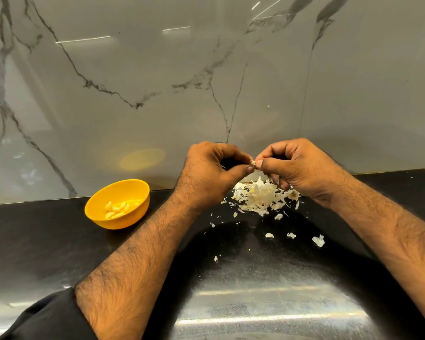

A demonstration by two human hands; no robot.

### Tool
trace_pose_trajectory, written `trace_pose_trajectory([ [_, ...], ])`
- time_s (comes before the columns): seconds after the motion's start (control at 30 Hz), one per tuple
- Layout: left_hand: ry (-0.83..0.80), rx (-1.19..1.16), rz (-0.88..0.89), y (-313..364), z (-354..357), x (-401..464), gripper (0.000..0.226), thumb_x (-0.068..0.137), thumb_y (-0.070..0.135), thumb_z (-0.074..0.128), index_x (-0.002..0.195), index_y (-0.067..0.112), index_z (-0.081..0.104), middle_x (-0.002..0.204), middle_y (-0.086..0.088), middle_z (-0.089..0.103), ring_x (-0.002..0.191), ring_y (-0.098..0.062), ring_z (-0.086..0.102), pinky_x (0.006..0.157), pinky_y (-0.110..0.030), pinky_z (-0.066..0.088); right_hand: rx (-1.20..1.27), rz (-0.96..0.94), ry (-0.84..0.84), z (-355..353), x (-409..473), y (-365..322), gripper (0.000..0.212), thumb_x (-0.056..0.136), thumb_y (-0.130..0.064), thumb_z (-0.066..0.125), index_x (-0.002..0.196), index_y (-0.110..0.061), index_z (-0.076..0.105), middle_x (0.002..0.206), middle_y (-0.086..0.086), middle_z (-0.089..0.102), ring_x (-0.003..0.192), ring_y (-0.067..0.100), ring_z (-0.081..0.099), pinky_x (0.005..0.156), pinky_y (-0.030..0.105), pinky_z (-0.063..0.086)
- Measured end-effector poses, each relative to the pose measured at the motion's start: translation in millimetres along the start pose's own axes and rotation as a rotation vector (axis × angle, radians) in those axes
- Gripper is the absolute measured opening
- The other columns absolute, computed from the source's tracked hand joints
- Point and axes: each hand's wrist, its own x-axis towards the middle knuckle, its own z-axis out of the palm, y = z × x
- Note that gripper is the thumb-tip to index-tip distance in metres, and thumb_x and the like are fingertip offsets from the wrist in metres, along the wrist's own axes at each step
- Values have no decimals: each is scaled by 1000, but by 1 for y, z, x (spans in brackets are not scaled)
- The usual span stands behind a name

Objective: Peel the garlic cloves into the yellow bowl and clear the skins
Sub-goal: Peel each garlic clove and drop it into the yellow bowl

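Observation:
A small garlic clove [252, 163] is pinched between both hands above the counter. My left hand [211, 168] grips it with curled fingers and thumb. My right hand [295, 165] pinches its other end with thumb and forefinger. Most of the clove is hidden by the fingertips. Directly below lies a heap of white garlic skins [258, 196] on the black counter. The yellow bowl [138, 192] stands to the left and holds several peeled cloves [117, 208].
Loose skin flakes [318, 240] are scattered across the black counter [47, 231] in front of the heap. A glossy marble wall [157, 82] rises right behind the counter. A dark sleeve [49, 317] shows at the lower left.

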Motion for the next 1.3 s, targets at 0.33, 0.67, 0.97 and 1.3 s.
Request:
trace_pose_trajectory([
  [0.33,14,-426,-196,0,1,1,15,92,1,79,106,-4,76,90,-18,79,83,-31,80,77,-37,67,73,14,2,-3,1,-1,10,97,-8,70,95,0,75,62,8,59,48,12,49,50,27,45],
  [0.67,-56,-556,-279,2,3,0,16,95,-1,74,109,-8,72,95,-23,78,85,-32,79,76,-34,67,-97,10,-81,-6,-3,-4,12,97,-12,69,92,-2,75,64,4,63,51,9,53,56,29,50],
  [0.97,-105,-548,-308,3,1,0,24,88,-1,81,110,-6,73,98,-21,79,83,-27,78,71,-31,64,-143,-43,-106,-6,-4,-4,10,98,-18,73,92,-10,77,66,4,64,55,10,55,61,33,54],
  [1.3,-58,-540,-282,-1,4,2,15,91,-4,77,105,-2,73,92,-10,76,81,-21,73,72,-33,64,-174,-37,-106,-6,-5,-7,11,97,-14,70,91,-7,76,62,-4,64,54,7,56,62,33,55],
])
